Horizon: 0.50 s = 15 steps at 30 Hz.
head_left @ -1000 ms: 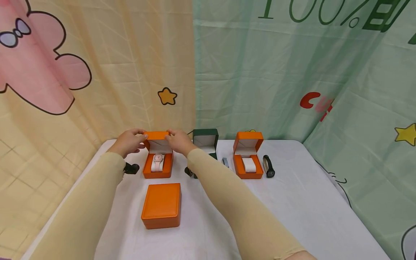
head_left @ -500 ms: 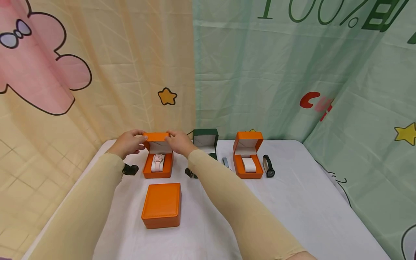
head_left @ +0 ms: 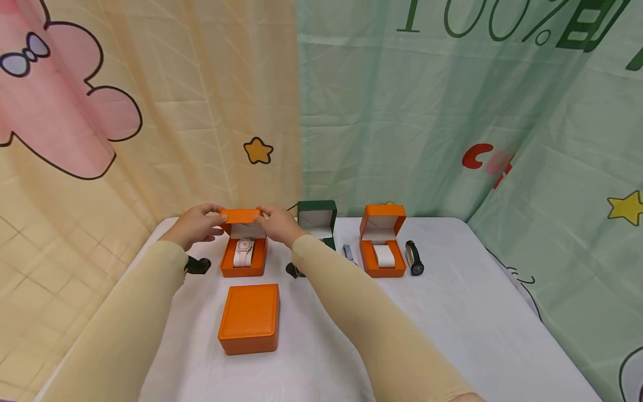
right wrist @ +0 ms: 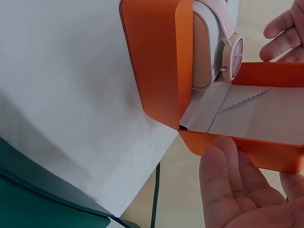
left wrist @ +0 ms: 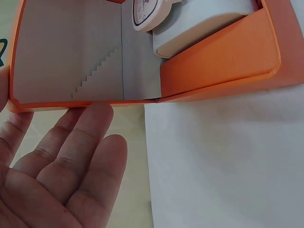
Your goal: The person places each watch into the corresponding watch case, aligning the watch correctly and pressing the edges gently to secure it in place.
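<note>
Orange watch box (head_left: pixel 243 251), lid (head_left: pixel 243 216) hinged at far edge, tilted toward wearer; left hand (head_left: pixel 195 224) and right hand (head_left: pixel 278 222) flanking lid ends equally, fingers straight, touching only.

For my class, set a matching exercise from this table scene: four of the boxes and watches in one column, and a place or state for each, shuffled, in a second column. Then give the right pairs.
Things
1. pink watch
2. closed orange box
3. green box
4. black watch

Places or states
A. lies on the table, right of the right-hand orange box
B. sits on the cushion of the open orange box whose lid both hands touch
C. stands open at the back, between the two open orange boxes
D. lid down, nearest the person

Pairs: 1-B, 2-D, 3-C, 4-A
</note>
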Tool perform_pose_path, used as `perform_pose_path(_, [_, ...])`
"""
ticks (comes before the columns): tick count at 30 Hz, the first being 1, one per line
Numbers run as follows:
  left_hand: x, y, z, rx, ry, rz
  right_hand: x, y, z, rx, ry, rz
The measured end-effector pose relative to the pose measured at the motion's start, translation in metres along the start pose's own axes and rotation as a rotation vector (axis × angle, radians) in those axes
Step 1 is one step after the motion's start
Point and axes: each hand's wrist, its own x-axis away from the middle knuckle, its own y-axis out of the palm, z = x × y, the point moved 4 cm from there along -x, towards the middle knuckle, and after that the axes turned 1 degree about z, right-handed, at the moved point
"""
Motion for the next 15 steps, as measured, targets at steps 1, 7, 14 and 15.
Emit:
perform_pose_path(1, [0.0,0.0,-0.001,-0.001,0.0,-0.002,0.001,0.0,0.0,-0.003,0.001,-0.003])
perform_pose_path(7, [0.003,0.001,-0.001,0.004,0.003,-0.007,0.006,0.0,0.002,0.004,-0.019,-0.013])
perform_pose_path(14, [0.008,0.003,0.0,0.006,0.02,-0.004,0.011,0.002,0.0,0.027,-0.03,-0.026])
perform_pose_path(15, [0.009,0.003,-0.001,0.006,0.022,-0.002,0.012,0.002,-0.001,0.034,-0.033,-0.028])
